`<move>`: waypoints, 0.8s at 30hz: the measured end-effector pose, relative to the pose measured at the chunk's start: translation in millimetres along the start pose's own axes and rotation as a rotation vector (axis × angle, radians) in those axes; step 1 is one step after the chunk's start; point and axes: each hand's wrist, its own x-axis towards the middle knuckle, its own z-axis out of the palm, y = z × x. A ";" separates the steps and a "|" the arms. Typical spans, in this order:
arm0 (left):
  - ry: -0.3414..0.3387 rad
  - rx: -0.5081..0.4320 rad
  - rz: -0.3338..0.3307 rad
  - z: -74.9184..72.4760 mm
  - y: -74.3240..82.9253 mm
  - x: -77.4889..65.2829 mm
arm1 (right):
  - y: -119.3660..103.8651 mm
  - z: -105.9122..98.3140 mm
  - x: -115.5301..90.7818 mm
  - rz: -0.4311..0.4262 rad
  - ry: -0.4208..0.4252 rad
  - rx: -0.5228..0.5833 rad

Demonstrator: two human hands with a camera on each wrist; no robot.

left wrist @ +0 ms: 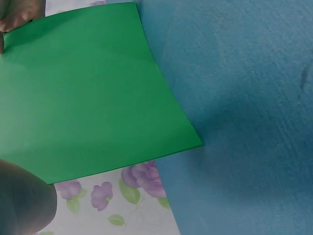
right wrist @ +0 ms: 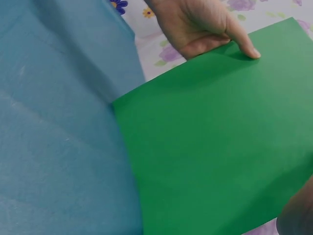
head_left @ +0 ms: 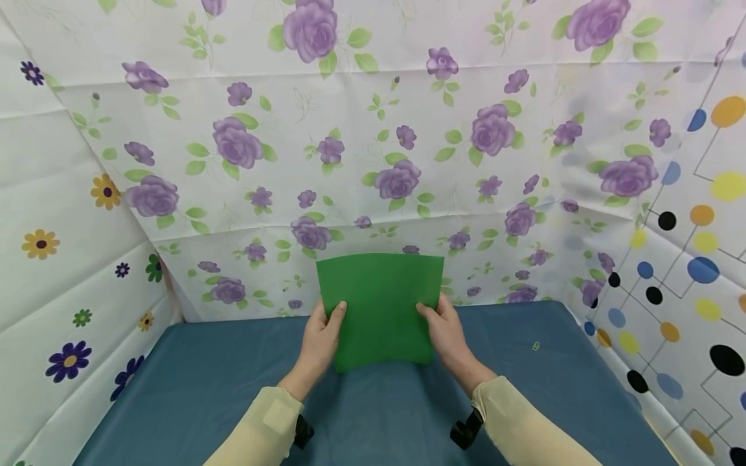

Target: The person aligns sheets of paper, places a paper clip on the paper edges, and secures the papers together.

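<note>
A green sheet of paper point(head_left: 381, 310) is held up over the table, slightly bowed, its lower edge curving. My left hand point(head_left: 322, 333) pinches its left side, with the thumb on the near face and the other fingers behind. On the opposite side my right hand point(head_left: 449, 330) pinches it the same way. The left wrist view shows the green sheet point(left wrist: 98, 93) with a thin double line along its edge near the corner. In the right wrist view, the left hand's thumb lies flat on the sheet point(right wrist: 205, 132).
A blue-green cloth covers the table point(head_left: 233, 388). A small yellow paper clip point(head_left: 536, 346) lies on it at the right. Flowered sheeting point(head_left: 350, 194) rises behind the table, with patterned sheeting on both sides. Each wrist carries a black strap mount point(head_left: 466, 430).
</note>
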 end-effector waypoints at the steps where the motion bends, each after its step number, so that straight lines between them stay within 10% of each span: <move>1: 0.002 0.004 -0.001 0.0 -0.8 -0.1 | 3.2 -0.4 -0.2 -0.003 -0.005 -0.011; 11: -0.028 0.011 0.003 -1.1 -3.4 -1.7 | 16.8 -2.2 -3.3 -0.026 -0.018 -0.056; 24: -0.092 0.088 -0.162 -5.6 12.6 -6.1 | -0.3 -16.3 -6.6 0.076 -0.094 -0.152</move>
